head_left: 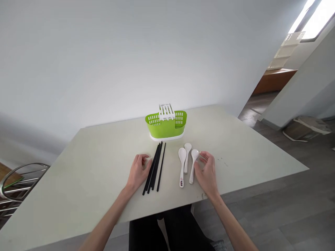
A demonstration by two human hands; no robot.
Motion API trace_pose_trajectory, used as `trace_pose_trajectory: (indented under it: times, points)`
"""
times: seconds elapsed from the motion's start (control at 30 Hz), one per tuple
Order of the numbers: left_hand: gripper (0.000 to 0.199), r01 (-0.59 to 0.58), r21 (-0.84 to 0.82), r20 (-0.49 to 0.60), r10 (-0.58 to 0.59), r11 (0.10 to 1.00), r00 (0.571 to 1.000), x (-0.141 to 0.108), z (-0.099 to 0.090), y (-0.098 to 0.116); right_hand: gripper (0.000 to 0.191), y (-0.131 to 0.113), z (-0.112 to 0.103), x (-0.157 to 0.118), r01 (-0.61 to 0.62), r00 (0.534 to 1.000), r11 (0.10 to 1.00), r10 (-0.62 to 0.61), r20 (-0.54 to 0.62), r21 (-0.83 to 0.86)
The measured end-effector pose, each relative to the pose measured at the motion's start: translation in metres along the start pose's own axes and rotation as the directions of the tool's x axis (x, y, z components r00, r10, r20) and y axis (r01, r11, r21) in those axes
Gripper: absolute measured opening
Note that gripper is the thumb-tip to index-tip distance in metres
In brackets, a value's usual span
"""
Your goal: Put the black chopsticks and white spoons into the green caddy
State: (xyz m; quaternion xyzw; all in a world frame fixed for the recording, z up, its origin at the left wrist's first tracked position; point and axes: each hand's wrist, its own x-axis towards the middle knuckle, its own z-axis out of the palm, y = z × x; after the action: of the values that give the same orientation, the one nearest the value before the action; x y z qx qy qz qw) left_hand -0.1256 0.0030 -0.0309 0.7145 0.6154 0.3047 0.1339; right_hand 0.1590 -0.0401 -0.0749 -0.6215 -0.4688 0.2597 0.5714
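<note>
Several black chopsticks [154, 169] lie in a bundle on the pale table, with one black chopstick [161, 167] a little apart on their right. My left hand [140, 170] rests at the left side of the bundle, fingers curled but apart, holding nothing. Three white spoons lie further right: a left spoon [182, 164], a middle spoon [187, 158] and a right spoon [193, 167]. Beside the right spoon rests my right hand [206, 171], its fingers apart and nothing between them. Behind the utensils stands a green basket [166, 130] with a white slatted piece on top.
The table [104, 153] reaches back to a plain wall [125, 62]. A metal rack or chair [21, 184] stands at the left, beyond the table's edge. On the floor at the far right is a box-like object [309, 128].
</note>
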Motion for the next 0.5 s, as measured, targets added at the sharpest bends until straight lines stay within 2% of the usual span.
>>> trace_pose_trajectory:
  times: [0.17,0.4,0.5]
  points:
    - [0.025,-0.064,0.028,0.022,0.063,0.998,0.998,-0.0132,-0.0003,-0.0036,0.045,-0.0028,-0.0016,-0.0015,-0.036,0.999,0.999,0.036,0.004,-0.008]
    - [0.022,0.022,-0.076,0.040,-0.019,0.997,0.999,-0.0133,-0.0014,-0.0058,0.044,-0.0043,-0.0018,-0.0020,-0.070,0.997,0.998,0.070,-0.013,0.002]
    - [0.026,0.028,-0.029,0.031,-0.027,0.999,0.999,-0.0130,-0.0074,-0.0074,0.046,-0.0053,-0.0026,-0.0025,-0.095,0.995,0.995,0.095,0.004,-0.006]
